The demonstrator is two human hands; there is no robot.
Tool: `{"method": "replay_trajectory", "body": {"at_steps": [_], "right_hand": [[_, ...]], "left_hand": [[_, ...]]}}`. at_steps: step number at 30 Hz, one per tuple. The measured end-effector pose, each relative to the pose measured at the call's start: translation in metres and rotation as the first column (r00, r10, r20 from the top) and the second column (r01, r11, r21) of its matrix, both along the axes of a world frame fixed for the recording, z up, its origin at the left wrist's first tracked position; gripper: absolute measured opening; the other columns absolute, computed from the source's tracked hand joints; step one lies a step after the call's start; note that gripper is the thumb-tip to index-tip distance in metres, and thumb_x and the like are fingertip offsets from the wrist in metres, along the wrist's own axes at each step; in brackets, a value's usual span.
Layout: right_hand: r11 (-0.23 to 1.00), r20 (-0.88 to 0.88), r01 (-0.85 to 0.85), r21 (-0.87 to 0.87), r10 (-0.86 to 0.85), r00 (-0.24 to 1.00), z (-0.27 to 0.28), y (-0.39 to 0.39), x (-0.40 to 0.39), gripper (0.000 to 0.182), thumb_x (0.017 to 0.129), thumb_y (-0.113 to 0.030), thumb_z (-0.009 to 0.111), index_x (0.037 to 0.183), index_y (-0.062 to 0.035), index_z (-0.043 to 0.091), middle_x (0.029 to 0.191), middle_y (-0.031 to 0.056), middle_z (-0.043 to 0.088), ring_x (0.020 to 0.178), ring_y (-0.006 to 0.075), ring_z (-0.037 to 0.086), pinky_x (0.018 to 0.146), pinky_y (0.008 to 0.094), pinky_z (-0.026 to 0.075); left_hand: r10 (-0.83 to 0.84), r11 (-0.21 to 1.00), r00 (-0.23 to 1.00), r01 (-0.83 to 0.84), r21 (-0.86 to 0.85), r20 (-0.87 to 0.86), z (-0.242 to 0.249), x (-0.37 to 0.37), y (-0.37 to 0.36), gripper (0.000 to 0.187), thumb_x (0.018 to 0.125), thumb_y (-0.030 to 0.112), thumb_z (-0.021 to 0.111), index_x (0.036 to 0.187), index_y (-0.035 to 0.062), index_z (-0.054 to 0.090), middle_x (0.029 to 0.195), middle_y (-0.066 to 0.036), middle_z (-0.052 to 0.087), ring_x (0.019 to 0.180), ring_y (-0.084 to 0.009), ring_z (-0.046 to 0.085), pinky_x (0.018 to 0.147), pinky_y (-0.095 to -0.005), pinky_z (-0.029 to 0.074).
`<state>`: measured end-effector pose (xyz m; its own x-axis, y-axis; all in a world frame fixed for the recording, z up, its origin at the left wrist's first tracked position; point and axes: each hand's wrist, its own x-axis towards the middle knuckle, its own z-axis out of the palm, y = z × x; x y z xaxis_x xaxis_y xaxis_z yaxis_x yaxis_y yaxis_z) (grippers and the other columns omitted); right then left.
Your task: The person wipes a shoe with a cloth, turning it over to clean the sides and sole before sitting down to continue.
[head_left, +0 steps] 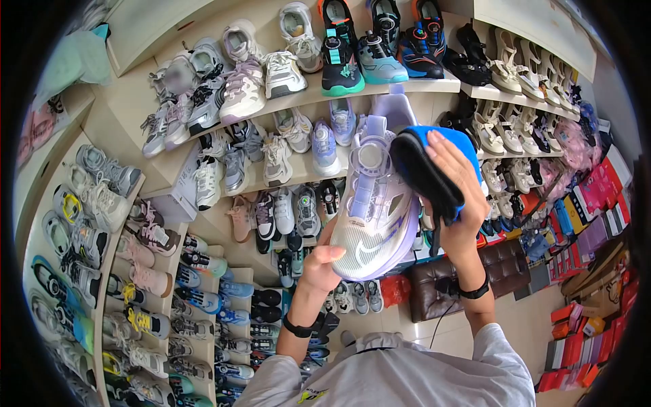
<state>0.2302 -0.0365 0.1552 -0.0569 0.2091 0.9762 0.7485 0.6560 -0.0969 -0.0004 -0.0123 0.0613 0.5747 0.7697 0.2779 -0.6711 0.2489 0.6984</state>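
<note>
A white and lavender sneaker [369, 234] with a round dial on its strap is held up in the middle of the view. My left hand [320, 268] grips it by the toe, the thumb on the mesh. In my right hand [458, 180] is a blue and black brush or pad [441, 163], its dark face turned to the shoe's upper near the ankle opening. The fingers lie over its blue back. Whether the dark face touches the shoe is hard to tell.
Shelves of shoes [285, 102] curve across the back, with more racks [146, 271] at the left. A brown tufted leather seat [502, 268] stands beyond my right forearm. Shoe boxes [590, 339] are stacked at the right, and a red bag [395, 290] lies on the floor.
</note>
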Motion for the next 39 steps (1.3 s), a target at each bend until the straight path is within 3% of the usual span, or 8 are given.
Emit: {"method": "replay_trajectory", "body": {"at_steps": [6,10,11,13,16,23,37,39], "right_hand": [[0.990,0.208,-0.128,-0.062,0.138,0.968,-0.001,-0.016,-0.013,0.039,0.079,-0.005,0.066,0.117,0.0035,0.070,0.127,0.0186,0.068,0.121,0.0347,0.064,0.103,0.0449,0.048],[0.984,0.436,-0.167,-0.063,0.178,0.882,-0.004,-0.026,-0.021,0.032,0.088,-0.010,0.063,0.117,0.0003,0.069,0.126,0.0149,0.069,0.119,0.0290,0.065,0.102,0.0401,0.051],[0.982,0.450,-0.180,-0.057,0.186,0.874,-0.006,-0.029,-0.022,0.031,0.088,-0.010,0.062,0.116,-0.0005,0.070,0.125,0.0142,0.069,0.118,0.0275,0.066,0.102,0.0393,0.051],[0.969,0.445,-0.247,-0.011,0.226,0.866,-0.010,-0.029,-0.024,0.030,0.089,-0.009,0.061,0.116,-0.0014,0.070,0.124,0.0137,0.070,0.118,0.0267,0.066,0.102,0.0384,0.051],[0.949,0.470,-0.314,-0.025,0.289,0.834,-0.010,-0.032,-0.025,0.029,0.089,-0.009,0.060,0.115,-0.0022,0.071,0.123,0.0133,0.070,0.117,0.0259,0.067,0.103,0.0371,0.051],[0.848,0.550,-0.522,-0.090,0.480,0.684,-0.016,-0.037,-0.032,0.025,0.092,-0.008,0.057,0.113,-0.0019,0.070,0.122,0.0134,0.070,0.116,0.0251,0.068,0.104,0.0366,0.050],[0.916,0.507,-0.401,0.002,0.345,0.790,-0.020,-0.023,-0.019,0.027,0.091,-0.011,0.058,0.114,-0.0035,0.070,0.123,0.0133,0.071,0.117,0.0266,0.067,0.103,0.0375,0.049],[0.921,0.464,-0.390,-0.013,0.351,0.813,-0.020,-0.021,-0.015,0.026,0.090,-0.010,0.060,0.113,-0.0039,0.071,0.123,0.0122,0.071,0.118,0.0264,0.067,0.102,0.0380,0.049]], "left_hand": [[0.025,0.999,0.999,-0.023,-0.048,0.045,0.004,0.008,-0.001,0.086,0.073,0.022,0.060,0.150,-0.0065,0.034,0.142,-0.020,0.053,0.131,-0.0298,0.055,0.114,-0.0400,0.040],[-0.142,0.989,0.937,0.151,-0.003,0.320,-0.023,0.003,0.012,0.079,0.079,0.023,0.064,0.149,-0.0031,0.038,0.144,-0.017,0.054,0.131,-0.0266,0.055,0.114,-0.0398,0.041],[-0.117,0.990,0.949,0.135,-0.043,0.294,-0.025,0.001,0.011,0.080,0.081,0.028,0.067,0.149,-0.0028,0.038,0.144,-0.017,0.054,0.130,-0.0262,0.056,0.113,-0.0394,0.042],[-0.132,0.987,0.943,0.154,-0.048,0.304,-0.020,-0.001,0.008,0.080,0.084,0.033,0.068,0.148,-0.0026,0.038,0.143,-0.017,0.055,0.128,-0.0266,0.057,0.111,-0.0394,0.043],[-0.214,0.955,0.878,0.280,-0.098,0.428,-0.035,-0.007,0.009,0.074,0.085,0.029,0.062,0.147,-0.0035,0.040,0.139,-0.018,0.058,0.124,-0.0269,0.059,0.108,-0.0388,0.045],[-0.274,0.912,0.868,0.371,-0.173,0.415,-0.034,-0.012,0.009,0.072,0.084,0.026,0.059,0.147,-0.0040,0.040,0.136,-0.018,0.058,0.122,-0.0272,0.060,0.107,-0.0391,0.045],[-0.228,0.953,0.878,0.290,-0.089,0.421,-0.032,-0.008,0.008,0.070,0.082,0.021,0.052,0.146,-0.0049,0.041,0.132,-0.020,0.060,0.118,-0.0278,0.061,0.105,-0.0397,0.046],[-0.156,0.949,0.935,0.232,-0.216,0.318,-0.022,-0.007,0.002,0.071,0.082,0.021,0.053,0.147,-0.0053,0.039,0.134,-0.021,0.059,0.120,-0.0291,0.060,0.107,-0.0405,0.045]]}}
